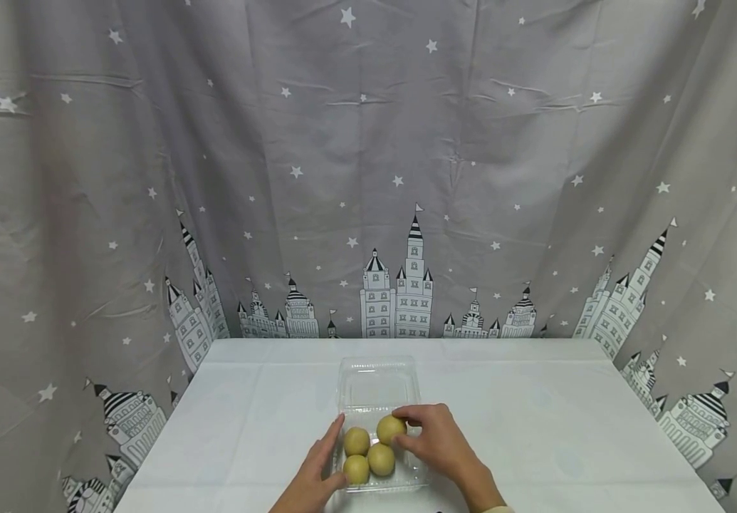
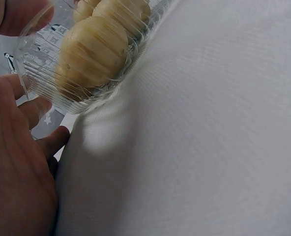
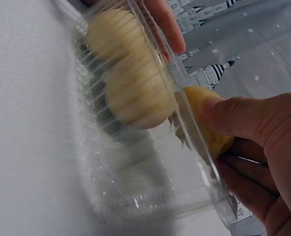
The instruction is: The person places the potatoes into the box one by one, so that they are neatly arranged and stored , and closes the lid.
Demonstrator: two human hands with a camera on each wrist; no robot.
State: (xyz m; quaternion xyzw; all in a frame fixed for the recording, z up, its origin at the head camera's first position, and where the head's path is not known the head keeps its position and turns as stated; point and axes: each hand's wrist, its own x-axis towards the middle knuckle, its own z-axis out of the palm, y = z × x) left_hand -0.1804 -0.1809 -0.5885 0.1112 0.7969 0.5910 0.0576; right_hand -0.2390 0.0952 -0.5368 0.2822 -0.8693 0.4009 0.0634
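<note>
A clear plastic clamshell container stands on the white-covered table, its lid folded back away from me. Three round, yellowish potatoes lie in its base, toward the left and front. My right hand pinches a fourth potato between thumb and fingers, at the far right of the group. In the right wrist view this potato shows behind the container's rim. My left hand rests along the container's left side, fingers outstretched by the wall and thumb over the front left corner.
White cloth covers the table on both sides of the container. A grey curtain printed with stars and castles hangs behind the table's far edge and along its sides.
</note>
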